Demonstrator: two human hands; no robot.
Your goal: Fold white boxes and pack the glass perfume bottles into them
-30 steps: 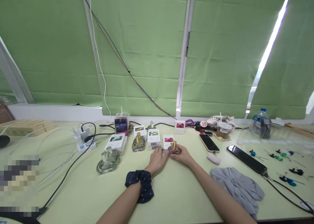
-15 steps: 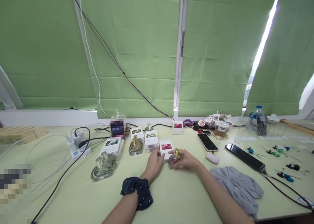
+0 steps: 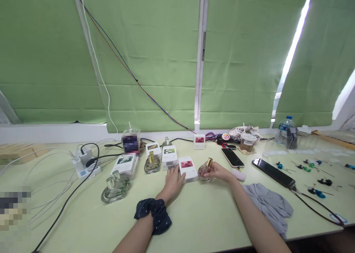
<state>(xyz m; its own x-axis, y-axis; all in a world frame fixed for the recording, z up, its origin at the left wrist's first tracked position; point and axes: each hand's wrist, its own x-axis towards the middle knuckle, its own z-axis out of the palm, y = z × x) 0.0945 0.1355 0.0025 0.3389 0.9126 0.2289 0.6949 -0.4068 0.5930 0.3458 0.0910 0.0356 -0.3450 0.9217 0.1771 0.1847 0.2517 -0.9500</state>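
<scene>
My right hand [image 3: 220,172] pinches a round, pinkish glass perfume bottle [image 3: 204,172] with a gold cap, tilted slightly right, at the right side of a white box [image 3: 187,164] with a red flower picture. Against that box's left edge rests my left hand [image 3: 172,182], its fingers apart and the thumb at the front corner. Left of it stands a white box [image 3: 169,153] with a green picture. A gold-capped perfume bottle [image 3: 152,165] is in front of another white box [image 3: 153,148]. Farther left, green-tinted bottles with silver caps [image 3: 115,189] sit before a larger white box [image 3: 124,163].
A small red-pictured box [image 3: 199,141] stands by the wall. To the right are a phone [image 3: 232,157], a second phone [image 3: 273,174] with a strap, a grey cloth [image 3: 267,205] and several small coloured parts [image 3: 316,192]. A power strip [image 3: 85,164] with cables lies left.
My right hand has moved the pinkish bottle rightward, uncovering the box's right side, and the bottle's cap now leans right. My left hand stays by the box. The view has shifted slightly.
</scene>
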